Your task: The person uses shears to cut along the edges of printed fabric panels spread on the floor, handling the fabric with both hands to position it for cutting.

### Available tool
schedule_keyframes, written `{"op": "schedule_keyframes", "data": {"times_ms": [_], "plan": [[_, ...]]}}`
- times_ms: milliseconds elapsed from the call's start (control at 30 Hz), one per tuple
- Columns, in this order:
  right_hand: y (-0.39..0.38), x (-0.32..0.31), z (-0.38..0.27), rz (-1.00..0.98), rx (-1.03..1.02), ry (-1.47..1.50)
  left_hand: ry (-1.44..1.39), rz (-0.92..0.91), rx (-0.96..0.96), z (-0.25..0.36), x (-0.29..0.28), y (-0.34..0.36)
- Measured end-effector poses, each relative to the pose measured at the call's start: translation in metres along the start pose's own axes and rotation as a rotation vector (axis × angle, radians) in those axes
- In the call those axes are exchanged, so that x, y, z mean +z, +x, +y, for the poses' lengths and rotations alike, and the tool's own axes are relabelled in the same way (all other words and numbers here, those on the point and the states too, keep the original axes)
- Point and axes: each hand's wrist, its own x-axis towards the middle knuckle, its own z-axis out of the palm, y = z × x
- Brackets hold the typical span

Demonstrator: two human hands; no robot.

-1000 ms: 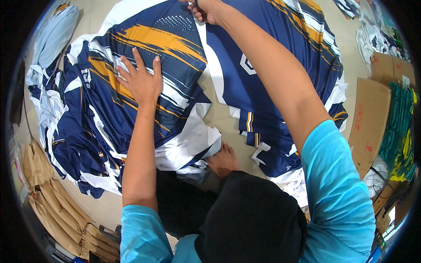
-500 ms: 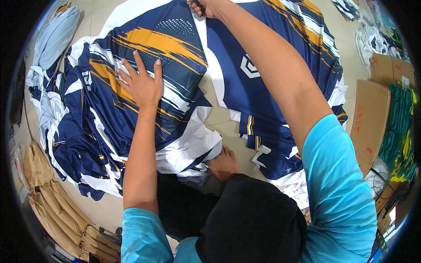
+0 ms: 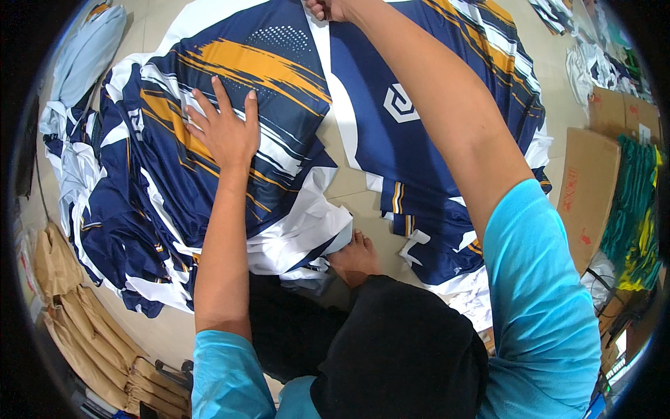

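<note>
My left hand [image 3: 227, 131] lies flat with fingers spread on a navy printed fabric panel [image 3: 279, 115] with orange and white streaks and a white border. At the top edge of the view, my right hand [image 3: 326, 10] is closed, its fingers curled by the white strip between this panel and a second navy panel [image 3: 377, 77] with a white hexagonal emblem. The view's edge cuts off part of that hand, so what it grips cannot be made out.
Crumpled navy and white fabric [image 3: 129, 216] heaps up at the left, beside a pale grey bundle [image 3: 87, 59]. Folded brown paper [image 3: 87, 335] lies at lower left. On the right stand a cardboard box [image 3: 590, 192] and green netting [image 3: 628, 202]. My bare foot [image 3: 356, 258] rests between the panels.
My right hand has shifted slightly up and to the right, further out past the top edge. The left hand stays pressed on the fabric.
</note>
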Motion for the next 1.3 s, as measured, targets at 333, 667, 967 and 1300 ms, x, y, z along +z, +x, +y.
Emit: {"op": "schedule_keyframes", "data": {"times_ms": [333,667,967,1300], "plan": [[0.019,-0.011,0.014,-0.036,-0.086,0.087,-0.011,-0.015,-0.001,0.004,-0.001,0.001],[0.045,-0.015,0.015,-0.062,-0.121,0.071,-0.004,-0.011,0.003,0.005,0.001,0.002],[0.037,0.001,-0.003,-0.063,-0.045,0.042,0.008,-0.003,-0.004,-0.006,-0.002,-0.002],[0.050,-0.010,-0.009,-0.038,-0.049,0.034,0.003,0.003,0.026,0.002,-0.002,0.001]]}}
